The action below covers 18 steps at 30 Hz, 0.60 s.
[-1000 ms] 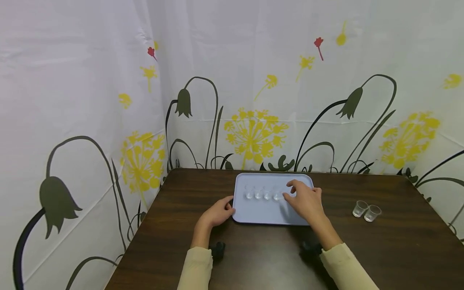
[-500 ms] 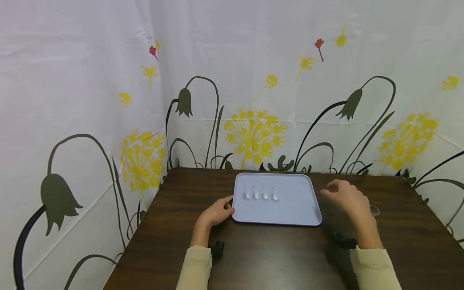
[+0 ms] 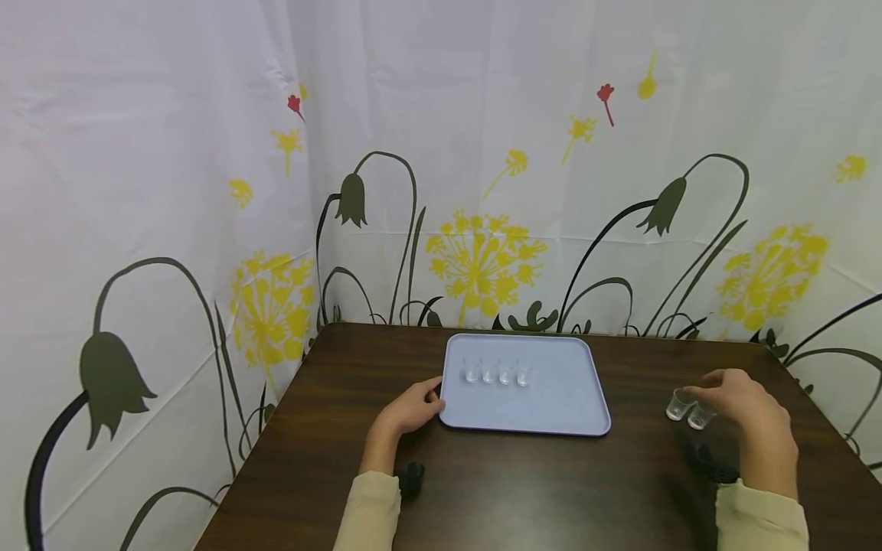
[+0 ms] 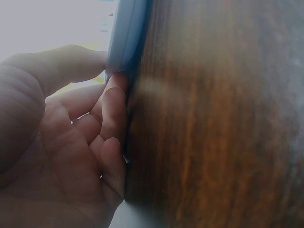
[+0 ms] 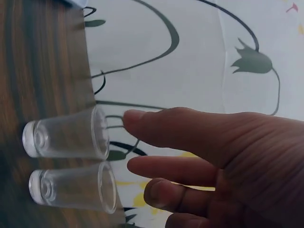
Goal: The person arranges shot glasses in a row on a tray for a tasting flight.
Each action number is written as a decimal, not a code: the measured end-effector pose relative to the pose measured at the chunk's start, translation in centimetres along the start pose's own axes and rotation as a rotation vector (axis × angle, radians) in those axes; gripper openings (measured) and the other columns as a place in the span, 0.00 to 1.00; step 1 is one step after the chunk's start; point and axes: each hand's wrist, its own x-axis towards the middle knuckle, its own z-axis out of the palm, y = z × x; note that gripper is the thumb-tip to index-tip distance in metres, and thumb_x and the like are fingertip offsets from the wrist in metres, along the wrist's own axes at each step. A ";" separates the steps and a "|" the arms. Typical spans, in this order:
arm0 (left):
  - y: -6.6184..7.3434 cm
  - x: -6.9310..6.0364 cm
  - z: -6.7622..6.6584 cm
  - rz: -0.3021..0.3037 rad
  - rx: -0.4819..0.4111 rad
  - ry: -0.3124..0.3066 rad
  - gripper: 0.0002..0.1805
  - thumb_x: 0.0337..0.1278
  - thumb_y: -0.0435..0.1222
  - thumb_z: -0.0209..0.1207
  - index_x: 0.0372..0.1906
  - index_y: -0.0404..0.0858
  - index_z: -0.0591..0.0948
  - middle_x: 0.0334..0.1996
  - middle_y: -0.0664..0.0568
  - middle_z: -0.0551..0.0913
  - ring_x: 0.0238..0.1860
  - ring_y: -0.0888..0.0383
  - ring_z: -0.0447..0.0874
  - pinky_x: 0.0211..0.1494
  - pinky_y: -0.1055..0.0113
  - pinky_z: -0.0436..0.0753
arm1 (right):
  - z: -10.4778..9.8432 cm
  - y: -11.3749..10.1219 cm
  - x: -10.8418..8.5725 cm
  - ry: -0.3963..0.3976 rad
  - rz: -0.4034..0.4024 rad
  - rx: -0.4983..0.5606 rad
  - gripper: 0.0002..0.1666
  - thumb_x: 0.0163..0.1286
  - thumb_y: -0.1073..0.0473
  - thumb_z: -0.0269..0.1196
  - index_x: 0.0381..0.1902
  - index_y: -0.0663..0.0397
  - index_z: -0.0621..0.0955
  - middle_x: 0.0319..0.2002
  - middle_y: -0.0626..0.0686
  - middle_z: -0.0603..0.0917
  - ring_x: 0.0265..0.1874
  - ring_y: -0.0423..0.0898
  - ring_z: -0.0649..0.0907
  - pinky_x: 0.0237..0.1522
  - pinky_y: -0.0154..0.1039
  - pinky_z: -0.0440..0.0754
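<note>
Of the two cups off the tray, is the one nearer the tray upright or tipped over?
Upright: the nearer cup stands on its base on the table, rim up, beside the other cup.

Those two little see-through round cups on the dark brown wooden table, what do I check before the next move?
1. Two cups upright on the table: ok.
2. Bare right hand free, thumb and forefinger apart: ok.
3. Cup gripped: not ok, no fingers around one yet.
4. Gap between the two cups: cannot tell, their rims look very close.
5. Light blue rectangular tray held: ok, bare left hand on its edge.
6. Room on the tray: ok, beside the row of four clear cups.
</note>
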 end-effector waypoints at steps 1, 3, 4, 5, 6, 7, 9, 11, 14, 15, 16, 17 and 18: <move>0.0 0.0 0.0 0.001 0.000 0.002 0.34 0.75 0.34 0.58 0.81 0.29 0.67 0.33 0.51 0.73 0.30 0.58 0.67 0.37 0.64 0.68 | 0.1 0.1 0.0 -0.013 0.000 -0.009 0.55 0.74 0.27 0.60 0.76 0.70 0.67 0.70 0.81 0.71 0.64 0.83 0.72 0.53 0.77 0.72; 0.0 0.0 0.0 0.003 0.000 0.003 0.34 0.75 0.34 0.58 0.81 0.29 0.67 0.33 0.51 0.73 0.30 0.58 0.67 0.37 0.64 0.68 | 0.2 0.3 0.1 -0.025 -0.003 -0.017 0.55 0.74 0.28 0.61 0.76 0.71 0.67 0.69 0.81 0.71 0.64 0.83 0.72 0.54 0.78 0.72; 0.0 0.0 0.0 0.005 0.000 0.005 0.34 0.75 0.34 0.58 0.81 0.29 0.67 0.33 0.51 0.73 0.30 0.58 0.67 0.37 0.64 0.68 | 0.3 0.4 0.2 -0.026 -0.005 -0.020 0.55 0.74 0.29 0.61 0.76 0.72 0.67 0.69 0.82 0.71 0.64 0.83 0.72 0.54 0.78 0.72; 0.0 -0.1 0.1 0.004 0.000 0.005 0.34 0.75 0.34 0.58 0.81 0.29 0.67 0.33 0.51 0.73 0.30 0.58 0.67 0.37 0.64 0.68 | 0.3 0.4 0.2 -0.028 -0.005 -0.021 0.56 0.74 0.29 0.62 0.76 0.72 0.66 0.70 0.82 0.69 0.64 0.84 0.72 0.55 0.77 0.73; 0.0 -0.1 0.0 0.004 0.000 0.006 0.34 0.75 0.34 0.58 0.81 0.29 0.67 0.33 0.51 0.73 0.30 0.58 0.67 0.37 0.64 0.68 | 0.4 0.5 0.3 -0.027 -0.008 -0.021 0.55 0.74 0.30 0.62 0.75 0.73 0.67 0.70 0.83 0.69 0.64 0.83 0.72 0.55 0.77 0.73; -0.1 -0.1 0.1 0.003 0.000 0.006 0.34 0.75 0.34 0.58 0.81 0.29 0.67 0.33 0.51 0.73 0.30 0.58 0.68 0.37 0.64 0.68 | 0.4 0.5 0.4 -0.027 -0.009 -0.021 0.55 0.74 0.30 0.62 0.75 0.73 0.67 0.70 0.83 0.69 0.63 0.83 0.73 0.54 0.77 0.73; -0.1 -0.1 0.1 0.003 0.001 0.006 0.34 0.75 0.34 0.58 0.81 0.29 0.67 0.34 0.50 0.74 0.30 0.58 0.68 0.37 0.64 0.68 | 0.5 0.5 0.6 -0.028 -0.008 -0.021 0.54 0.74 0.32 0.63 0.74 0.74 0.67 0.69 0.83 0.69 0.63 0.83 0.74 0.54 0.76 0.74; -0.1 0.0 0.1 0.000 0.002 0.006 0.34 0.75 0.35 0.58 0.81 0.29 0.67 0.34 0.50 0.74 0.30 0.57 0.68 0.37 0.63 0.68 | 0.7 0.4 0.7 -0.027 -0.003 -0.019 0.52 0.73 0.34 0.64 0.73 0.74 0.68 0.68 0.82 0.71 0.62 0.82 0.75 0.53 0.76 0.74; -0.1 0.0 0.1 0.001 0.006 0.007 0.34 0.76 0.35 0.58 0.81 0.30 0.67 0.34 0.50 0.74 0.30 0.57 0.68 0.37 0.63 0.68 | 0.9 0.4 1.0 -0.020 0.008 -0.007 0.49 0.73 0.36 0.66 0.71 0.74 0.71 0.63 0.80 0.77 0.59 0.79 0.78 0.51 0.74 0.75; -0.1 0.0 0.1 0.001 0.007 0.008 0.34 0.76 0.35 0.58 0.81 0.30 0.67 0.35 0.50 0.74 0.31 0.57 0.68 0.38 0.63 0.68 | 1.0 0.4 1.0 -0.015 0.011 -0.002 0.48 0.73 0.36 0.66 0.70 0.73 0.73 0.61 0.79 0.78 0.57 0.78 0.79 0.50 0.73 0.75; -0.1 0.0 0.1 0.002 0.006 0.009 0.34 0.76 0.35 0.58 0.81 0.30 0.67 0.35 0.50 0.74 0.31 0.57 0.68 0.38 0.64 0.68 | 1.1 0.4 1.1 -0.011 0.012 0.003 0.46 0.73 0.37 0.67 0.69 0.72 0.74 0.59 0.77 0.80 0.56 0.76 0.80 0.49 0.73 0.75; -0.1 0.0 0.1 0.002 0.006 0.010 0.34 0.75 0.35 0.58 0.81 0.30 0.67 0.35 0.50 0.75 0.31 0.57 0.68 0.38 0.64 0.68 | 1.2 0.4 1.1 -0.007 0.011 0.006 0.45 0.73 0.38 0.67 0.68 0.72 0.75 0.57 0.76 0.82 0.54 0.74 0.81 0.48 0.72 0.75; 0.0 0.0 0.1 0.004 0.007 0.010 0.34 0.75 0.35 0.58 0.81 0.30 0.67 0.35 0.50 0.75 0.31 0.57 0.69 0.38 0.64 0.69 | 1.2 0.4 1.1 -0.005 0.008 0.010 0.44 0.73 0.38 0.67 0.67 0.72 0.76 0.55 0.75 0.83 0.53 0.73 0.81 0.48 0.71 0.75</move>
